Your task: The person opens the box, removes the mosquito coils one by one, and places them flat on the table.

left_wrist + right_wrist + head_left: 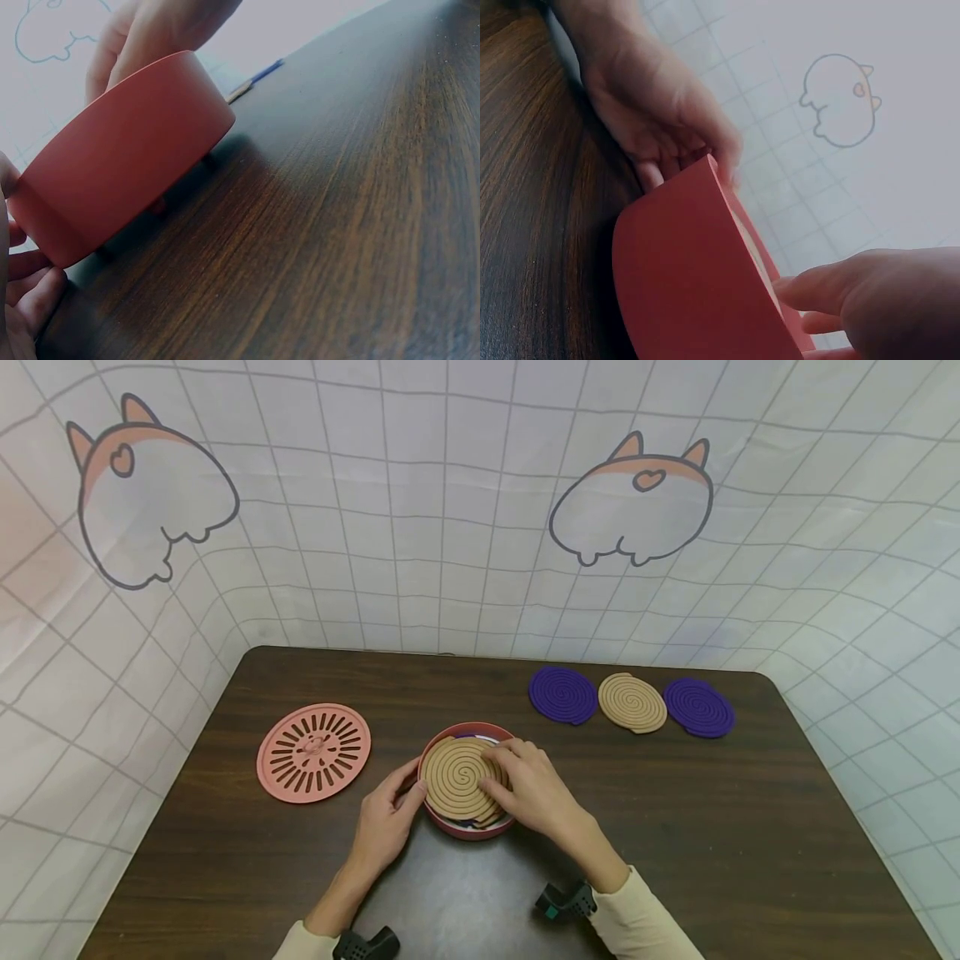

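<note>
A round red case [467,833] stands on the table with a tan mosquito coil [459,777] lying in its top. Beneath that coil, a bit of purple and more tan coil edge show. My left hand [386,822] grips the left side of the case, its thumb at the rim and the fingers around the outer wall. My right hand [536,789] rests its thumb and fingertips on the right part of the tan coil. From the right wrist view, the right fingers [810,292] reach over the rim; some fingertips are hidden by the wall.
A pink slotted lid [281,777] lies to the left of the case. At the back right a purple coil [563,695], a tan coil [632,702] and another purple coil [699,707] lie in a row. A white grid-patterned cloth [480,527] rises behind the dark wooden table [720,843].
</note>
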{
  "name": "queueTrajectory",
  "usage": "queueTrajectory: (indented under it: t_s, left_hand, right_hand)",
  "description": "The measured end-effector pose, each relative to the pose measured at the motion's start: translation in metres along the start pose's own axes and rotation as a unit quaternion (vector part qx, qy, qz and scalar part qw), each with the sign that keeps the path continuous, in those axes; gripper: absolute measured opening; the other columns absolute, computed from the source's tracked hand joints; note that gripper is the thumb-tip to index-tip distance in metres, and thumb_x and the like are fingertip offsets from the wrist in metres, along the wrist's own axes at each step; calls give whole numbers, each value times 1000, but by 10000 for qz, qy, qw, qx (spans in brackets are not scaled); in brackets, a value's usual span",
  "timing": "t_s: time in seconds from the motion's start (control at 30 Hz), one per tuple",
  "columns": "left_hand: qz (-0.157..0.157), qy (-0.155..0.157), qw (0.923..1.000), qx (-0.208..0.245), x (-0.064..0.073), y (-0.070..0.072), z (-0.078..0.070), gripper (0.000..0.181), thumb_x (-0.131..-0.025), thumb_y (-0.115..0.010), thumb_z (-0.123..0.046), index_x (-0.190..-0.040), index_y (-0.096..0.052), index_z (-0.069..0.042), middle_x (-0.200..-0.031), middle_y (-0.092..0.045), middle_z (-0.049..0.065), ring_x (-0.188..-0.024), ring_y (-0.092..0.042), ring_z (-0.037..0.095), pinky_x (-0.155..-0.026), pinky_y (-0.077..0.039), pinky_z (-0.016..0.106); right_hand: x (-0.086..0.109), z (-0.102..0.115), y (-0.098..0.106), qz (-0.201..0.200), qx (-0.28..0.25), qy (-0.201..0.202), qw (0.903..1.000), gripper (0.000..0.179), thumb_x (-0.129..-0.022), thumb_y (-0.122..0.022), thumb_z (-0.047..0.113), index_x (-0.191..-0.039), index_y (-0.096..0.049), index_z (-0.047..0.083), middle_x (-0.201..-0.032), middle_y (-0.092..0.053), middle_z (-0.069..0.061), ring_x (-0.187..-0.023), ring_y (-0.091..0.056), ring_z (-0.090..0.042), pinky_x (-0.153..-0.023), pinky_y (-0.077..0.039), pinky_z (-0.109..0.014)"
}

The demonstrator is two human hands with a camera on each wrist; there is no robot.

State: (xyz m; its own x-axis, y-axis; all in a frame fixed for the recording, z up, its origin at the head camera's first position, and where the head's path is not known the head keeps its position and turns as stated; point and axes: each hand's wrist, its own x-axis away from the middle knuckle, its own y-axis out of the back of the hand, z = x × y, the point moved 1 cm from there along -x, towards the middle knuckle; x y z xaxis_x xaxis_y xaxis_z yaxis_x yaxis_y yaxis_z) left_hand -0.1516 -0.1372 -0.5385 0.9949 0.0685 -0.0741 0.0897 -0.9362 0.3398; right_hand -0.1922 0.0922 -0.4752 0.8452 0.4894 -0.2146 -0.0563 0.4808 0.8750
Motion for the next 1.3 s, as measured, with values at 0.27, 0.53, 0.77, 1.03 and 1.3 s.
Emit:
queueTrajectory:
  t_s: [0.27,0.53,0.77,1.03,1.3]
  left_hand:
    - [20,17,10000,3,0,1,1,41,-100,-61,-34,-139,-60,-22,-137,-65,2,-125,-62,14,-99,-52,25]
    - [11,17,10000,14,0,0,0,41,-100,-62,-34,-139,-60,-21,-136,-65,2,-124,-63,13,-98,-52,21]
    - [-13,-17,10000,74,0,-1,2,42,-100,-62,-35,-139,-60,-21,-135,-66,2,-123,-63,14,-96,-52,19]
    - [-22,-36,10000,73,0,-1,1,41,-100,-62,-33,-139,-60,-19,-135,-66,3,-123,-64,15,-96,-51,18]
    - [-33,-55,9999,79,0,0,2,40,-100,-62,-32,-139,-60,-20,-134,-66,2,-122,-63,13,-95,-51,15]
  right_hand:
    - [1,3,3,46,-197,-153,9997,40,-92,-73,28,-126,-67,7,-120,-67,-14,-106,-59,-31,-94,-47,-47]
    - [0,5,5,-65,-345,-277,9990,40,-92,-73,26,-126,-68,6,-120,-65,-13,-106,-56,-29,-91,-49,-44]
    - [1,5,6,-298,-465,-340,9979,37,-91,-74,25,-123,-69,7,-118,-64,-10,-106,-59,-24,-88,-52,-42]
    - [0,4,8,-647,-897,-287,9934,31,-90,-75,19,-118,-71,7,-110,-62,-8,-87,-60,-19,-73,-53,-27]
    - [-1,5,11,-889,-1642,-264,9821,21,-90,-72,5,-111,-72,5,-106,-63,-12,-82,-63,-15,-70,-57,-23]
